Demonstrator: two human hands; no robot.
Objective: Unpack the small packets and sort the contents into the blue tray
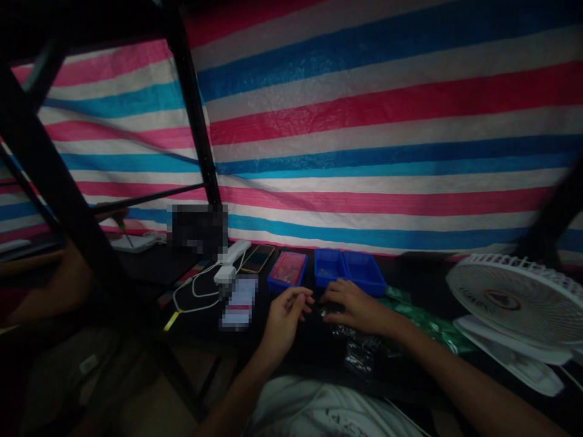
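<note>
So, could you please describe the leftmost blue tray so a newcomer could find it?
Find the dark phone on the table below the striped sheet. Just right of it is the tray; only this blue one holds something red.

Wearer's left hand (283, 314) plus right hand (350, 304): 2. Blue compartments (363, 272): 3. Plastic packets (359, 358): dim, count unclear. White fan (503, 298): 1. Dark-screened phone (258, 259): 1. Yellow tag (171, 321): 1. Co-worker (73, 276): 1.
</note>
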